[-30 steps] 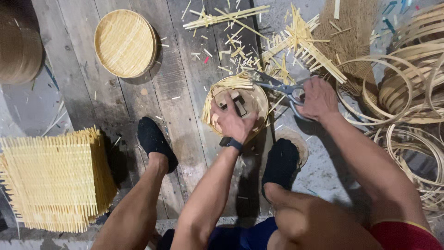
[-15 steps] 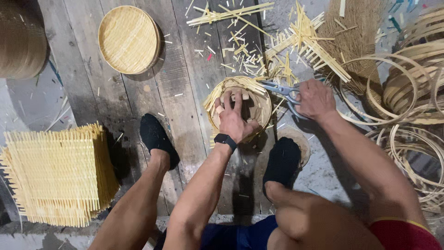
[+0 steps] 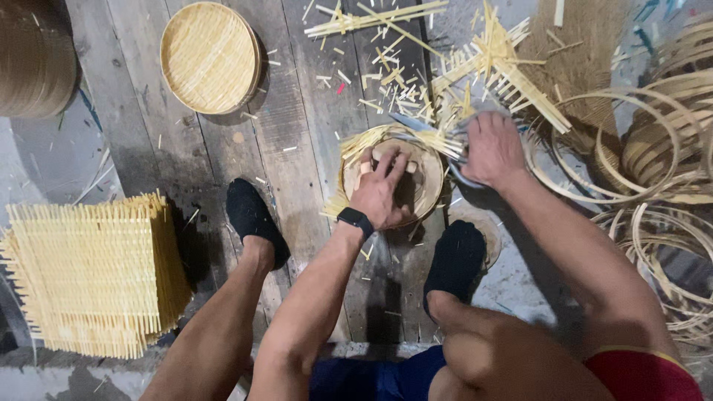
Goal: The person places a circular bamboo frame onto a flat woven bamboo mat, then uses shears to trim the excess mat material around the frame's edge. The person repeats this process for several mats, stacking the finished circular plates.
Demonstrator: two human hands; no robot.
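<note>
Left hand (image 3: pixel 382 194) flat on small round woven basket (image 3: pixel 390 174) on floor planks (image 3: pixel 297 148) between feet, fingers spread, pressing down. Right hand (image 3: pixel 492 148) just right of rim, fingers closed round shears (image 3: pixel 420 126); blades point left across protruding strips, long axis roughly level

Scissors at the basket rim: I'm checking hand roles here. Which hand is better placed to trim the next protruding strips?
Right, probably. The right hand grips the scissors at the small basket rim, while the left hand presses inside, steadying it.
</note>
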